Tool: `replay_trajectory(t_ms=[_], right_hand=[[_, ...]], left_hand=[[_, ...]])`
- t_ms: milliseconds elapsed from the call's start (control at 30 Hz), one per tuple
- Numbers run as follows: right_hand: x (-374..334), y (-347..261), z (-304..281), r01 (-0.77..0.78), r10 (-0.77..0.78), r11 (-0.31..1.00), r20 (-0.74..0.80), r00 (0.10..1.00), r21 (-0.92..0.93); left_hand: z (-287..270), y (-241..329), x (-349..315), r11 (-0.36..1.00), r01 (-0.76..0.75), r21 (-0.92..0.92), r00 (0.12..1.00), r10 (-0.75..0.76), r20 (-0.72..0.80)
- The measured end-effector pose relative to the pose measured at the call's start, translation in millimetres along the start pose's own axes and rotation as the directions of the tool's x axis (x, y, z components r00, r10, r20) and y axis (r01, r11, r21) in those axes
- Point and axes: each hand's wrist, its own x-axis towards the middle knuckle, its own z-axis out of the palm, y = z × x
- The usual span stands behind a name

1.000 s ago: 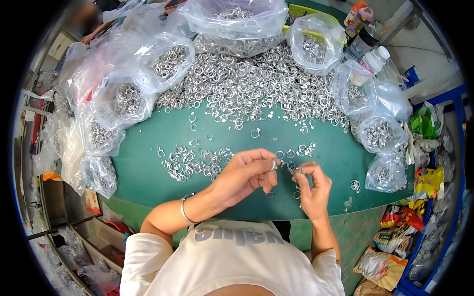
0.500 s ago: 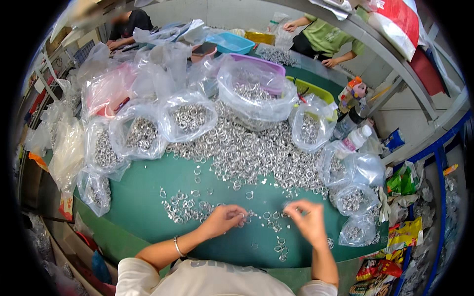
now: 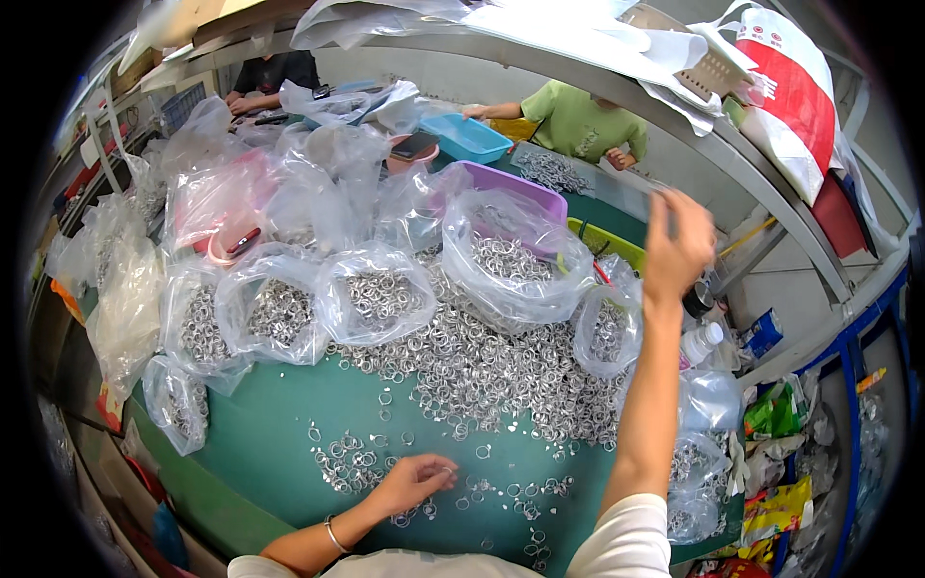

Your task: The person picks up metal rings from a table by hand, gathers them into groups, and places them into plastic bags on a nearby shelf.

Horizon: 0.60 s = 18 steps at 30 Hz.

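My left hand (image 3: 422, 482) is low over the green table (image 3: 270, 414), its fingers curled together beside a loose cluster of silver metal rings (image 3: 345, 464). Whatever its fingertips hold is too small to make out. My right hand (image 3: 680, 246) is raised high at the far right, above the far end of the table, with fingers bent toward the thumb. Anything between those fingers cannot be made out. Several more rings (image 3: 525, 491) lie scattered to the right of my left hand. A big heap of rings (image 3: 501, 371) spreads across the middle of the table.
Clear plastic bags of rings (image 3: 378, 299) stand around the heap. Behind them are a purple bin (image 3: 520, 193), a blue basin (image 3: 467, 138) and a green tray (image 3: 607, 246). A metal shelf frame (image 3: 761, 164) crosses the upper right. Two other people sit beyond the table.
My right hand has risen from the scattered rings near the front, far up and to the right. My left hand has stayed low by the ring cluster. The view has tilted upward.
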Motion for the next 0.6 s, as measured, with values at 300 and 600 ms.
replay_trajectory(t_ms=[300, 600], right_hand=[[-54, -30, -14, -0.393, 0.207, 0.89, 0.563, 0.8, 0.231], [-165, -56, -210, -0.676, 0.118, 0.736, 0.989, 0.087, -0.028]], left_hand=[[-3, -7, -9, 0.999, -0.038, -0.032, 0.998, 0.036, -0.055], [3, -2, -9, 0.996, -0.031, 0.081, 0.997, 0.037, -0.069]])
